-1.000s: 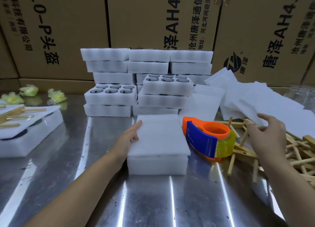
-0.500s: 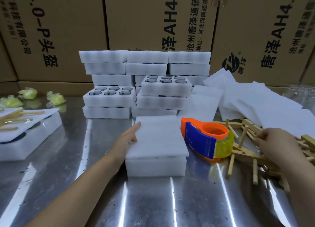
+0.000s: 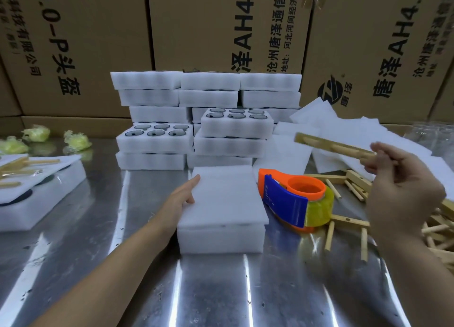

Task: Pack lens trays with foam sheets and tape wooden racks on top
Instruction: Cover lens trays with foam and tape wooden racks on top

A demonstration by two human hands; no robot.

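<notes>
Steel table (image 3: pixel 73 265), shiny with streaky reflections, and a wall of brown cartons (image 3: pixel 221 32) with black print behind it.

Containers first: at the back is a stack (image 3: pixel 208 98) of white foam trays, blocky with wavy sides. Two are uncovered, the left open tray (image 3: pixel 154 145) and the right open tray (image 3: pixel 237 130). Each has six round pockets, two rows of three, with what looks like a dark round lens (image 3: pixel 157 133) in each.

Front and centre is the front tray (image 3: pixel 221 235) with a thin foam sheet (image 3: pixel 226 199) lying flat on it, overhanging a bit on the right, so the inside is hidden. Far left, the side tray (image 3: pixel 36 204) has a sheet and pale wood sticks on top with something glossy over them.

The dispenser (image 3: pixel 294 201) is orange and blue plastic with a yellowish clear roll, lying just right of the front tray. Behind it is a messy heap of loose sheets (image 3: pixel 344 130). To its right is the rack pile (image 3: pixel 356 186), pale bars with dowel pegs. A few crumpled yellow-green wads (image 3: pixel 76 138) sit at the back left.

Hands: the left hand (image 3: pixel 179 204) is low beside the front tray, fingers straight and together, tips touching the sheet's left edge. The right hand (image 3: pixel 403 191) is raised over the rack pile, thumb and fingers pinching one end of a rack (image 3: pixel 331 145). It's a flat wooden bar, blurry, sticking out leftward in the air over the loose sheets.
</notes>
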